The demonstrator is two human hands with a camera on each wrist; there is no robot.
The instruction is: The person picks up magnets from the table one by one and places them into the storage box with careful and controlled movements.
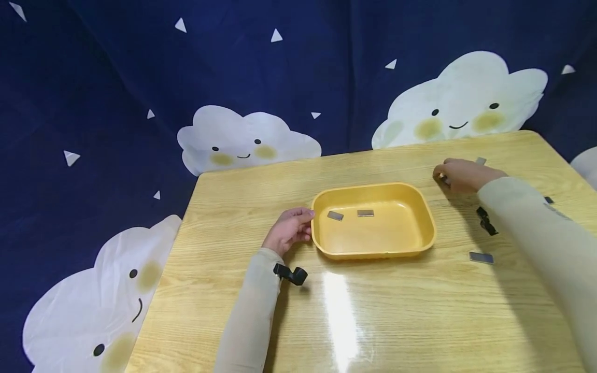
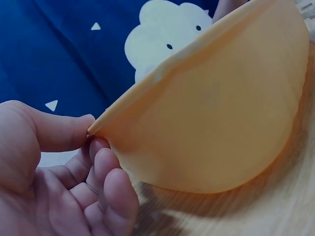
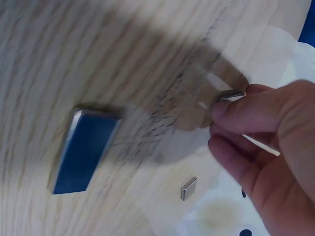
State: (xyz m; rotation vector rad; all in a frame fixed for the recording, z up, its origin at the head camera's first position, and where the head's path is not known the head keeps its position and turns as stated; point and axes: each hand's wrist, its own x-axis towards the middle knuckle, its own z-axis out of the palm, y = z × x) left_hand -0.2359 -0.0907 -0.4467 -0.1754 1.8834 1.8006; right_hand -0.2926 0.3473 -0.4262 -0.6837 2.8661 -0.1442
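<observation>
A shallow yellow plastic tray [image 1: 373,253] stands on the table, with two small flat metal bars inside, one metal bar [image 1: 335,215] at the left and another metal bar [image 1: 366,213] near the middle. My left hand [image 1: 290,228] pinches the tray's left rim; in the left wrist view the thumb lies over the edge and the fingers curl beneath. Off to the right of the tray, my right hand [image 1: 462,175] pinches a shiny metal bar [image 3: 231,95] between thumb and fingertips, close over the table. Part of that bar is hidden by the fingers.
More metal bars lie on the table: a metal bar [image 1: 481,257] at the near right, a metal bar [image 1: 480,161] behind my right hand, and a dark piece [image 1: 549,200] beside the right sleeve. A dark blue cloud-print curtain [image 1: 280,77] hangs behind the table.
</observation>
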